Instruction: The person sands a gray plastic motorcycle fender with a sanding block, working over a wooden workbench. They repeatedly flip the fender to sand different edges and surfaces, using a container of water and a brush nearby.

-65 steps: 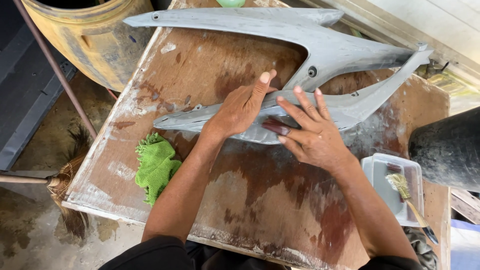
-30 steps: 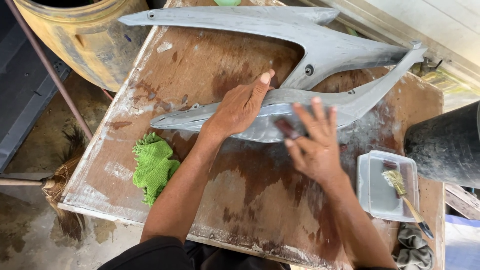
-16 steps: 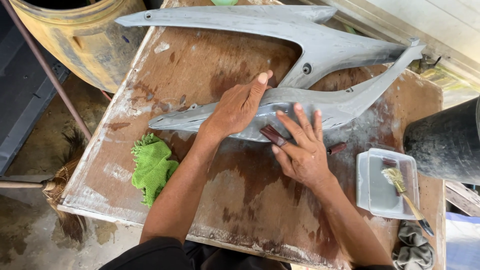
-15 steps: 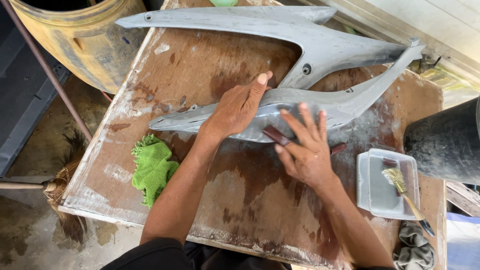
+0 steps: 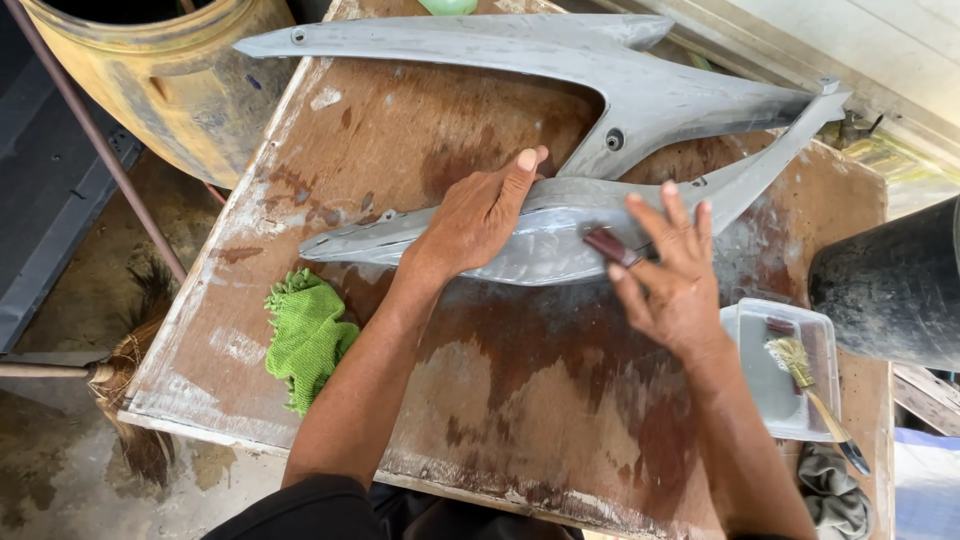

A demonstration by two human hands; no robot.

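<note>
A long grey Y-shaped plastic panel (image 5: pixel 640 90) lies across a stained wooden board (image 5: pixel 400 130). Its near arm looks wet and shiny. My left hand (image 5: pixel 475 215) rests flat on that arm, thumb stretched toward the fork. My right hand (image 5: pixel 665 275) presses a small dark reddish-brown piece, probably sandpaper (image 5: pixel 608 245), against the panel's wet surface a little right of the left hand. The fingers are spread over it.
A green cloth (image 5: pixel 305 335) lies at the board's left edge. A clear plastic tub (image 5: pixel 775 375) with grey water and a brush (image 5: pixel 805 375) sits at the right. A yellow drum (image 5: pixel 165 80) stands at the back left, a black barrel (image 5: pixel 890 285) at the right, a broom (image 5: pixel 110 375) below left.
My right hand slid back and forth along the panel's near arm with the dark piece, ending further right. My left hand stayed pressed in place.
</note>
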